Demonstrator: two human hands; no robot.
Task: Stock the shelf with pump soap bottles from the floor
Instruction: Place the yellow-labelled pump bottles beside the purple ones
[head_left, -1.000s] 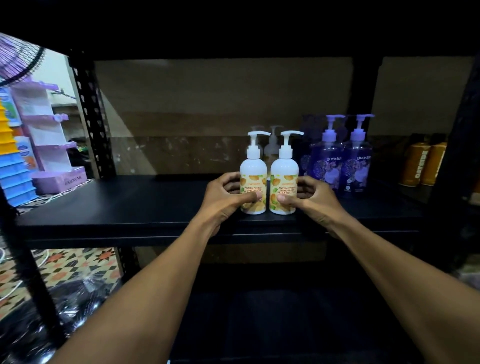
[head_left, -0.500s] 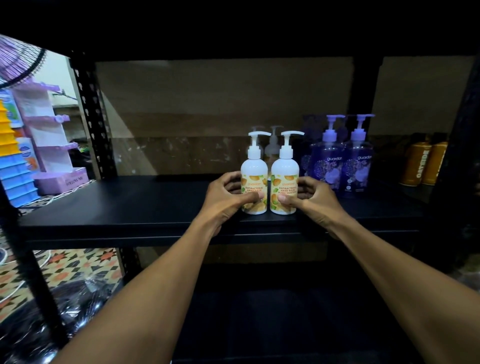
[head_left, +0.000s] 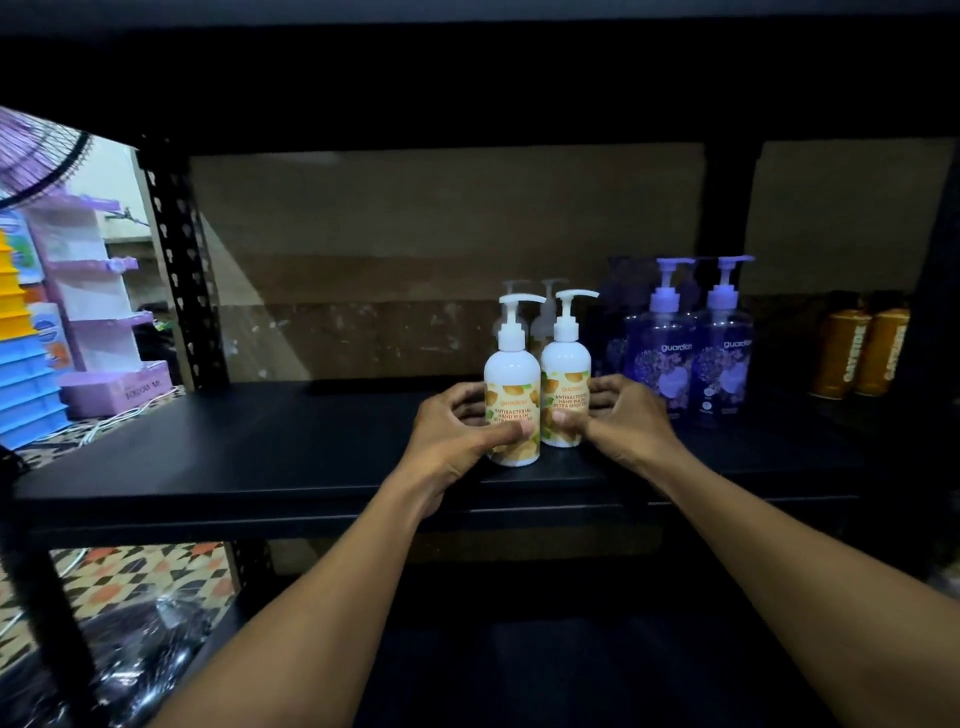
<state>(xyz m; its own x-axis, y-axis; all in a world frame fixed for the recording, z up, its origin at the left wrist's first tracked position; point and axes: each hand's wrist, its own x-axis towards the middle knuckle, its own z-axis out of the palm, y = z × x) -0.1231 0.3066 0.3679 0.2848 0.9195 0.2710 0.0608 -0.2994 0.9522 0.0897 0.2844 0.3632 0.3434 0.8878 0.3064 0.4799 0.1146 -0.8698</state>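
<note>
Both forearms reach forward and slightly up over the front edge of the black shelf (head_left: 260, 447), palms turned inward toward each other.

Left hand (head_left: 457, 434): fingers curled round the far side of the left white bottle (head_left: 511, 384), thumb pressed across the lower front of its label. Grip closed on that bottle.

Right hand (head_left: 621, 421): same pose mirrored, thumb on the label front of the right white bottle (head_left: 566, 374), fingers wrapped behind. Grip closed on it.

The two white pump bottles stand upright on the shelf board near its front edge, side by side and touching or nearly so, caught between the two hands. The left one sits a little nearer the edge. Pump spouts both point right.

Labels: orange fruit print, "guardian" at top, then "ANTIBACTERIAL HAND WASH"; the third line is partly covered by the thumbs.

Behind them, two more pale pump bottles (head_left: 545, 317), dim, labels unreadable.

Just to the right, two purple pump bottles (head_left: 660, 358) upright, marked "guardian", floral print below. Further right, two amber cans (head_left: 841, 353) with vertical white lettering, too blurred to read surely.

Left of the rack, a purple and white plastic stand (head_left: 88, 291) and stacked blue and yellow trays (head_left: 23, 374).
</note>
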